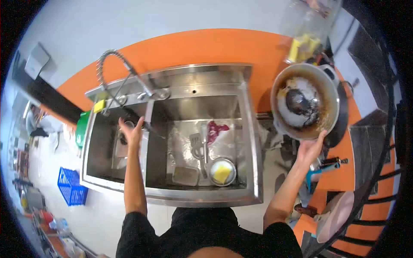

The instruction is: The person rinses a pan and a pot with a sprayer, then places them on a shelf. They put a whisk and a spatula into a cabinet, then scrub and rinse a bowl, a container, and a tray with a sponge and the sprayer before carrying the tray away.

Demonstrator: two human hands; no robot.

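My right hand [309, 151] grips the near rim of a round metal pot [278, 96], tilted so its inside faces me. Brown and black burnt residue covers the pot's inner wall and bottom. Over the divider of the double sink [258, 172], my left hand [132, 132] is open, thumb and fingers apart, close to the black spray head [131, 115] of the coiled faucet [101, 69]. In the right basin lie a slotted spatula [196, 144], a crumpled dark red cloth or bag [217, 130], a shallow rectangular dish [186, 176] and a round bowl [211, 171] with a yellow sponge [222, 173].
Another yellow sponge [99, 106] sits at the left back corner of the sink. A blue plastic basket [71, 187] stands on the floor at left. Right of the sink are a dark round pan [342, 116] behind the pot and a clear bag with yellow pieces [303, 47].
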